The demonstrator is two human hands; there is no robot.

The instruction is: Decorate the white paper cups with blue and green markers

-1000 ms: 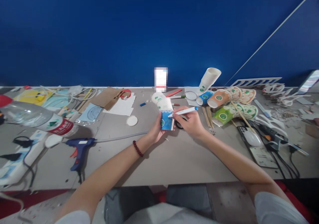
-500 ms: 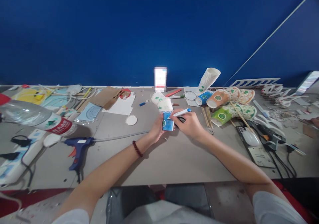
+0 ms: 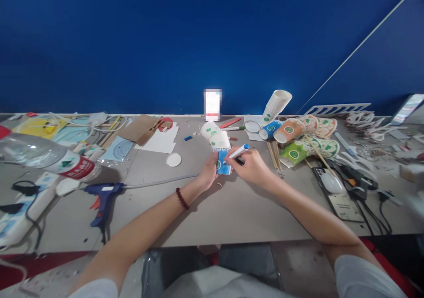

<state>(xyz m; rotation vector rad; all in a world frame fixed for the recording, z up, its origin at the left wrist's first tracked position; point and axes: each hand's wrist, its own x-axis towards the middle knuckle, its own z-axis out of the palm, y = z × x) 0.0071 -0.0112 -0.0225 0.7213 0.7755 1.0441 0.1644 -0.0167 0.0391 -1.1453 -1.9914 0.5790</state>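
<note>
My left hand grips a paper cup coloured blue, with a round emblem on its side. My right hand is closed around a white marker with a blue end. The marker's lower end meets the cup's blue side; the exact tip is too small to make out. Just behind the held cup lie white paper cups with green prints. A small blue marker cap rests to their left, and a white round disc lies left of my left hand.
At left are a blue glue gun, a water bottle and a power strip. Coloured paper cups, a cup stack, wooden sticks and a mouse occupy the right. A phone stands against the wall.
The marker has shifted slightly left and down along the cup, with its angle a little steeper. At the far right edge, something pale and blurred has come into view.
</note>
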